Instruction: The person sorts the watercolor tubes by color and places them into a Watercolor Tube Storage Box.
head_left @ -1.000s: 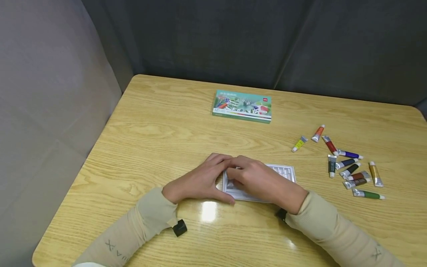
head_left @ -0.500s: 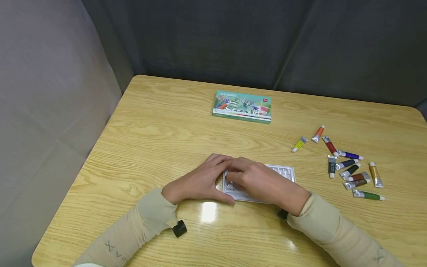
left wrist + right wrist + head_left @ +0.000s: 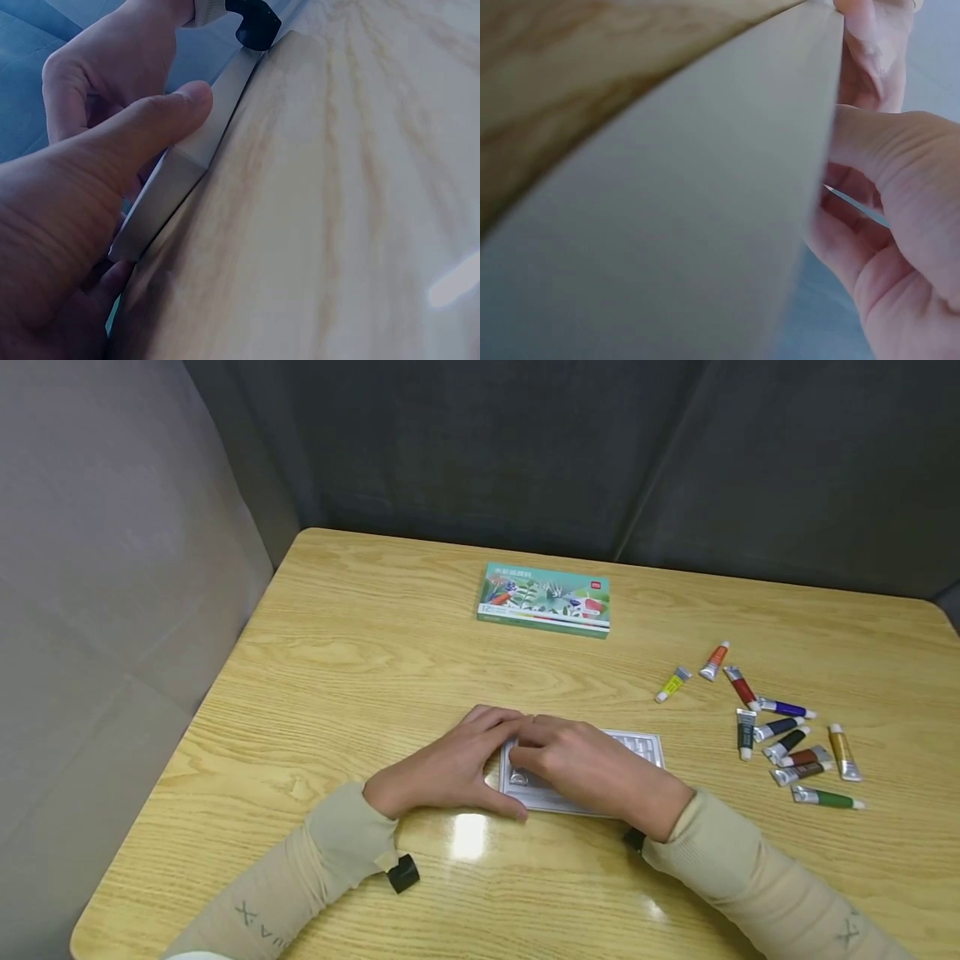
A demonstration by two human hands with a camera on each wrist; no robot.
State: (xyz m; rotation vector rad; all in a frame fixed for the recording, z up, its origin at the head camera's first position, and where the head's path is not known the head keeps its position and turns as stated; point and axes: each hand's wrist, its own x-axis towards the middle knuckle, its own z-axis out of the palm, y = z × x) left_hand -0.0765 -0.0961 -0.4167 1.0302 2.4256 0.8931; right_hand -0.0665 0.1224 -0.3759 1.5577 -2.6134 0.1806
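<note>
A white plastic tray (image 3: 551, 800) with ridged slots lies flat on the table in front of me. My left hand (image 3: 450, 766) grips its left end, thumb along the near side and fingers at the far corner. Over the tray's left part, my right hand (image 3: 581, 764) has its fingers curled down at a paint tube (image 3: 518, 777), whose silver crimped end shows below them. The rest of that tube is hidden by the fingers. In the left wrist view the thumb (image 3: 172, 112) lies against the tray's side wall; the right wrist view is largely filled by that wall.
Several paint tubes (image 3: 787, 742) lie scattered to the right, with a yellow tube (image 3: 672, 685) and an orange tube (image 3: 715, 661) nearer the tray. A green paint box (image 3: 545, 599) sits toward the table's back edge. Dark curtain (image 3: 480, 452) hangs behind.
The right hand's fingers have shifted slightly up toward the tray's far side, uncovering the tube's silver end. The left hand and the tray have stayed in place.
</note>
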